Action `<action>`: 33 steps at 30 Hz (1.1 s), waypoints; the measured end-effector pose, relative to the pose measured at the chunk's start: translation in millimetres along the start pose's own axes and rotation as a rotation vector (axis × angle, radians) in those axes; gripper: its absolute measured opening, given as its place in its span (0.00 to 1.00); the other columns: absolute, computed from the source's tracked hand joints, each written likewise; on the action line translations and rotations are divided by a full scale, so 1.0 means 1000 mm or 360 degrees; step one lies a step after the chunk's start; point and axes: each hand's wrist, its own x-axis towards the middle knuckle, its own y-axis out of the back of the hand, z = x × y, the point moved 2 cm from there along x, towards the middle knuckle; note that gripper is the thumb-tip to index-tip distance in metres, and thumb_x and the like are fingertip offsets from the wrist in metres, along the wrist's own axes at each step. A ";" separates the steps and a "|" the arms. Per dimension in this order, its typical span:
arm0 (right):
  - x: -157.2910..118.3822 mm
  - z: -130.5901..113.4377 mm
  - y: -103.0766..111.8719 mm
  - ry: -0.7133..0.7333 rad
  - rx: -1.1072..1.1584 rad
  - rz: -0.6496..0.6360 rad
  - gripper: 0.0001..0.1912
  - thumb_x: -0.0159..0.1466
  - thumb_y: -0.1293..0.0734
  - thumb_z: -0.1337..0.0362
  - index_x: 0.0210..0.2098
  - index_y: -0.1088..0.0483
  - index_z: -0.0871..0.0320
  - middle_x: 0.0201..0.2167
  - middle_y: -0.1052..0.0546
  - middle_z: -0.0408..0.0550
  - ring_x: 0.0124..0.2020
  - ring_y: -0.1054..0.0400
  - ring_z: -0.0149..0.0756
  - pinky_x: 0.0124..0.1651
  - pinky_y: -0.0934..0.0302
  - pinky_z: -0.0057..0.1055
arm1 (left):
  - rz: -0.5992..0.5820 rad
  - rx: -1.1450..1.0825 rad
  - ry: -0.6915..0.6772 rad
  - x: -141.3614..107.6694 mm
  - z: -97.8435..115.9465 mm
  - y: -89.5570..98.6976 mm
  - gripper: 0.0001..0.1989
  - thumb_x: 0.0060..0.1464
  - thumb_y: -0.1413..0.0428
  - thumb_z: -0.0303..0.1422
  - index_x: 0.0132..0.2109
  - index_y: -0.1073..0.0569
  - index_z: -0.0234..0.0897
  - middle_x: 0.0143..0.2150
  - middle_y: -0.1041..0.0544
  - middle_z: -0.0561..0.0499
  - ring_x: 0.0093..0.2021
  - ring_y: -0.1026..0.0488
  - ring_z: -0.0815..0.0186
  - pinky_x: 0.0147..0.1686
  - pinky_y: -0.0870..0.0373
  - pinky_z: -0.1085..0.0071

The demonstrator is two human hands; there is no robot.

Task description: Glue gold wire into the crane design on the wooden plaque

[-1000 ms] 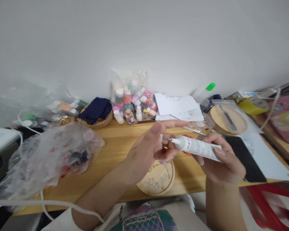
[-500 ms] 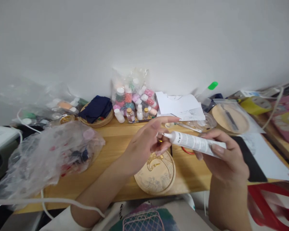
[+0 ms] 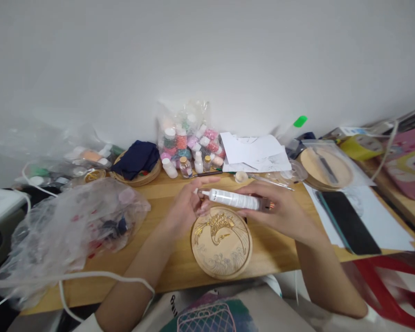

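Observation:
My right hand (image 3: 271,205) is closed round the rear half of a white glue tube (image 3: 233,199), which lies nearly level with its narrow nozzle pointing left. At the nozzle tip, the fingers of my left hand (image 3: 184,205) are bent together; a small pale thing shows there, too small to name. Beneath both hands, on the table, lies a round wooden disc (image 3: 221,258) bearing a crane and wave drawing. Gold coiled or beaded work covers the crane's upper part.
A crumpled plastic bag (image 3: 58,230) and white cable (image 3: 100,275) are at left. Behind stand a bag of coloured jars (image 3: 183,138), small bottles (image 3: 186,167), a hoop with navy cloth (image 3: 138,159) and paper sheets (image 3: 254,152). A phone (image 3: 349,223) lies at right.
Both hands have moved left with the glue tube. My right hand's grip has turned over the tube's rear end. The disc and the phone show more fully.

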 end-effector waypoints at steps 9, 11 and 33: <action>0.053 0.051 -0.052 0.0019 -0.0806 -0.0442 0.16 0.66 0.33 0.65 0.52 0.25 0.62 0.45 0.22 0.57 0.46 0.29 0.43 0.51 0.37 0.38 | 0.0376 -0.0296 0.0117 -0.005 -0.010 0.024 0.24 0.65 0.50 0.52 0.42 0.31 0.33 0.20 0.39 0.58 0.18 0.45 0.73 0.20 0.43 0.78; 0.053 0.062 -0.063 0.0017 -0.0870 -0.0521 0.15 0.66 0.33 0.65 0.51 0.24 0.61 0.45 0.23 0.58 0.48 0.31 0.45 0.52 0.38 0.40 | 0.0421 -0.0355 0.0106 -0.010 -0.013 0.023 0.24 0.68 0.57 0.50 0.45 0.31 0.31 0.21 0.38 0.56 0.19 0.43 0.71 0.21 0.41 0.77; -0.013 0.049 -0.040 -0.0782 -0.1328 -0.0377 0.23 0.66 0.43 0.70 0.59 0.34 0.62 0.46 0.19 0.61 0.39 0.24 0.49 0.31 0.43 0.34 | 0.0640 -0.0884 0.0144 -0.021 -0.024 -0.010 0.26 0.68 0.60 0.43 0.53 0.28 0.25 0.37 0.25 0.41 0.39 0.26 0.62 0.37 0.28 0.70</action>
